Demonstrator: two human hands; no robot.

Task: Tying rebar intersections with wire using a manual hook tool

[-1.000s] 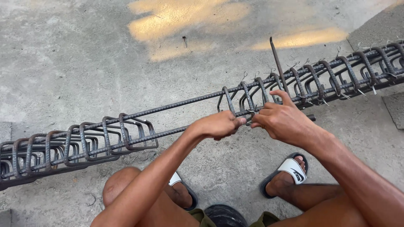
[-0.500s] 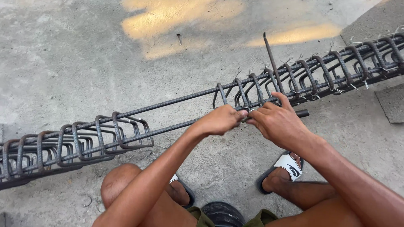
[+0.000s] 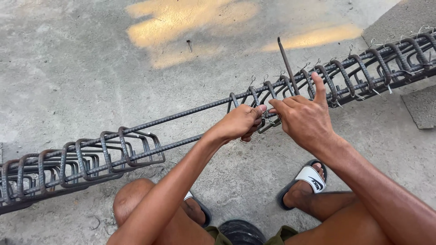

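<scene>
Pinching together at one joint of the steel cage, the two hands meet where a stirrup crosses the near long bar. The left hand (image 3: 240, 122) is curled shut around that bar and stirrup, thumb pressed toward the other hand. The right hand (image 3: 303, 119) grips a thin tie wire (image 3: 269, 120) between thumb and first fingers, its little finger sticking up free; a slim metal rod (image 3: 286, 63), probably a twisting hook, rises at a slant just behind it, though how it is held is hidden by the fingers.

To do this tie well, the left hand should keep the stirrup (image 3: 265, 97) square against the bar so it cannot slide while the wire is drawn snug. The wire looks best twisted only until firm, since overturning thin wire tends to snap it. Spacing should match the neighbouring stirrups to the right, which already carry wire tails.

The rebar cage (image 3: 181, 129) runs diagonally across the view, lying on the concrete floor (image 3: 91, 68). To the left a bunch of loose stirrups (image 3: 81, 159) sits crowded together along the bars, apparently untied. The person squats behind the cage, with a sandal (image 3: 309, 179) on the right foot near the bars.
</scene>
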